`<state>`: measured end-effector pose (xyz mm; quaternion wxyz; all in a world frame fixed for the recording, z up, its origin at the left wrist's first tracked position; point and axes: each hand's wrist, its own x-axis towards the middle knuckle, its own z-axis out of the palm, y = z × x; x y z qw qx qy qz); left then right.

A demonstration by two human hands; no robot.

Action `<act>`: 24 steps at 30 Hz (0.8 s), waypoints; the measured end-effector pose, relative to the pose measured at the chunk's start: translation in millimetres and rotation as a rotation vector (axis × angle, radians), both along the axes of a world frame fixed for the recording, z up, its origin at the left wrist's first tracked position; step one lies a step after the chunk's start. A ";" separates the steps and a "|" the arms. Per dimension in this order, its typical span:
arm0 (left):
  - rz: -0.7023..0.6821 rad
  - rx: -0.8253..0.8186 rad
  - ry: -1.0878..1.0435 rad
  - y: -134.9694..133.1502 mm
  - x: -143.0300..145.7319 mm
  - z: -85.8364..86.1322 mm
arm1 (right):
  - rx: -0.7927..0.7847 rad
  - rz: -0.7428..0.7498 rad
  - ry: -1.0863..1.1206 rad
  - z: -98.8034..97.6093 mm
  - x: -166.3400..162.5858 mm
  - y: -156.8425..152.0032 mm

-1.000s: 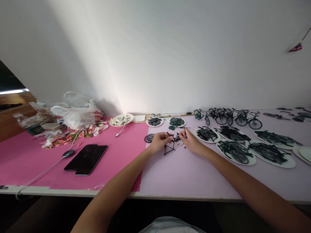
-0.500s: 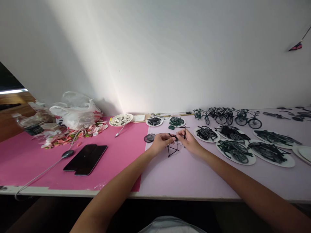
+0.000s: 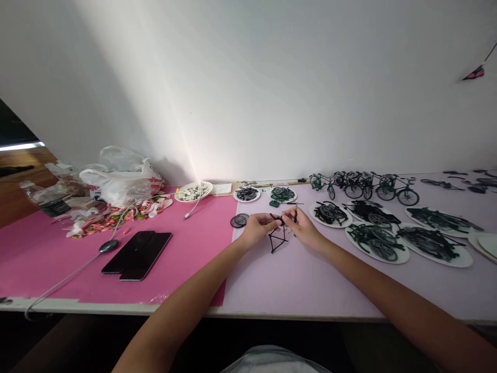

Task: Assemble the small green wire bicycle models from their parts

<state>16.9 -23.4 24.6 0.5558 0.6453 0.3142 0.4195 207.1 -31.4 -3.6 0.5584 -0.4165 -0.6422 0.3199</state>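
My left hand [image 3: 257, 229] is closed, thumb and fingertips pinching the top of a small black model bicycle frame [image 3: 278, 241]. The frame hangs tilted below the fingers, over the lilac tabletop. My right hand [image 3: 306, 230] meets it from the other side, its fingertips at the frame's upper end. A thin dark rod-like tool [image 3: 296, 210] sticks up from between the right fingers; its exact kind is too small to tell. The fingertips partly hide where the two hands meet. Two small black spoked wheels [image 3: 239, 220] lie beside my left hand.
White plates of dark bicycle parts [image 3: 376, 243] cover the right side. Small assembled bicycles [image 3: 396, 190] stand by the wall. On the pink left side lie two phones [image 3: 145, 256], a cable with a dark puck [image 3: 108, 246], petal-like pieces [image 3: 116, 220] and a plastic bag [image 3: 120, 181].
The black bicycle frame has swung very slightly to the right and down at its lower end. Both hands stay in nearly the same place, still gripping.
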 end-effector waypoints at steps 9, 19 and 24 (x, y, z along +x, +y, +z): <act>-0.003 0.002 -0.002 -1.9 0.5 0.9 | 0.007 -0.029 -0.042 2.6 -1.2 -2.7; 0.009 0.009 0.016 -2.3 0.5 2.0 | 0.070 -0.049 -0.120 11.2 -2.0 -12.5; 0.020 0.045 0.031 -2.2 -0.3 2.4 | 0.068 -0.046 -0.117 16.8 -1.0 -15.8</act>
